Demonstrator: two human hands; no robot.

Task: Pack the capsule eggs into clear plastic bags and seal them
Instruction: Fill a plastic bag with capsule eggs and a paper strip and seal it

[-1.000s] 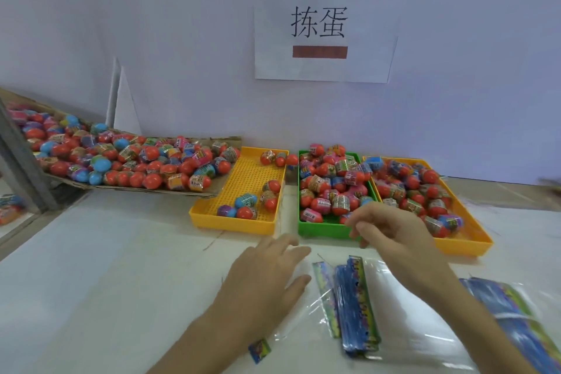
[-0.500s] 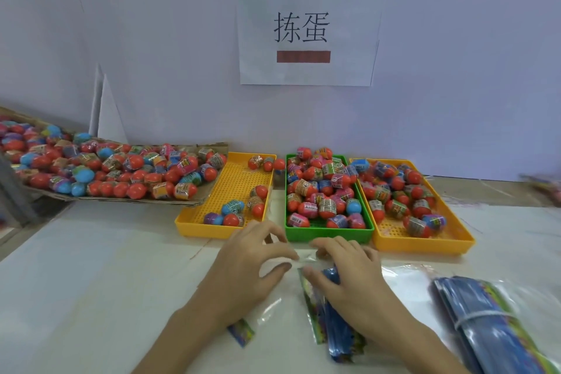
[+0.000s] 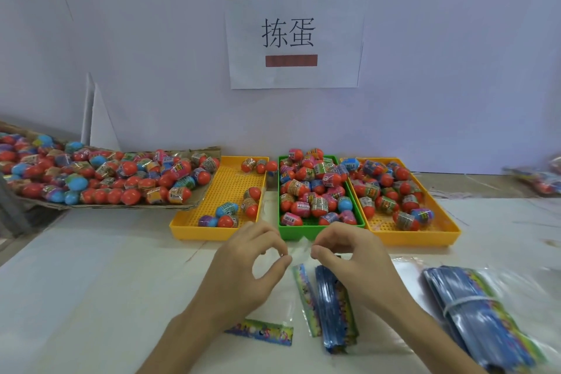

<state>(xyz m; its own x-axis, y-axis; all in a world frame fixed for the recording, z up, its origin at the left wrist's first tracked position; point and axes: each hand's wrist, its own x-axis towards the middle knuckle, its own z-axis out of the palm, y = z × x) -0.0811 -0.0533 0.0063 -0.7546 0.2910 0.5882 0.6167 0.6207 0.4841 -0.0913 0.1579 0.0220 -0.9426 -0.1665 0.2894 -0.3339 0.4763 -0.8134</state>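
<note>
Careful: both hands, left (image 3: 243, 267) & right (image 3: 349, 258), pinch the bag (image 3: 299, 247) mouth mid-frame w/ curled fingers; film's slippery, you may lose grip.

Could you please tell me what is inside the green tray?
The green tray is heaped with capsule eggs, mostly red, some pink or blue. They cover nearly all its floor, so anything beneath them is hidden.

On the desk (image 3: 91, 282), three trays stand side by side against the wall: the left tray (image 3: 194, 226), the middle tray (image 3: 299, 231), the right tray (image 3: 425, 237), each holding capsule eggs (image 3: 306, 191). Left of them a cardboard sheet (image 3: 127, 206) carries more eggs. Before the trays lie bag stacks (image 3: 331, 313); a paper sign (image 3: 293, 33) hangs on the wall behind.
</note>
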